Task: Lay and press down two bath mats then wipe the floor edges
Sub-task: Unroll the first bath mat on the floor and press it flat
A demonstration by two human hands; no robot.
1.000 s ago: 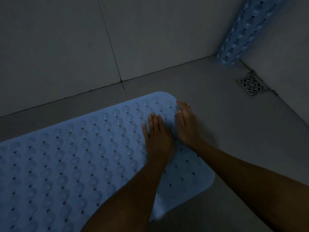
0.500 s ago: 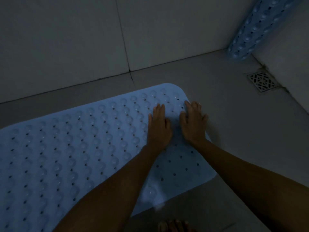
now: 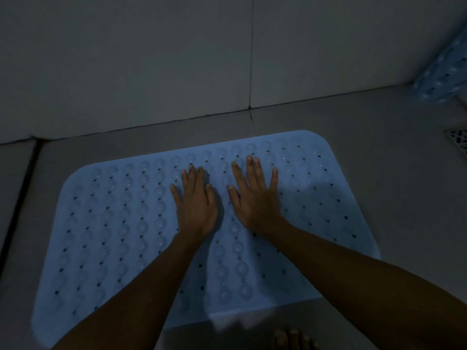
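Lying flat on the floor (image 3: 379, 152), the mat (image 3: 106, 223) spreads well out to the left of both hands, its rows of bumps and small holes running toward the wall (image 3: 151, 59). Left hand (image 3: 197, 205) rests palm down on the mat, fingers straight and close together, holding nothing. Just beside it, apart by a narrow strip of mat, the right hand (image 3: 255, 200) also lies palm down, its fingers straight and spread a little wider, reaching slightly nearer the wall than the left. Both forearms come in from the lower edge and cross the mat's near part. Below the right forearm some toes (image 3: 290, 337) show at the mat's near edge. To the right of the hands the mat ends in a rounded corner, with bare floor beyond. Farther right sits a floor drain (image 3: 458, 141), and above it, blurred, what seems to be a second mat (image 3: 444, 77), rolled and leaning in the corner.
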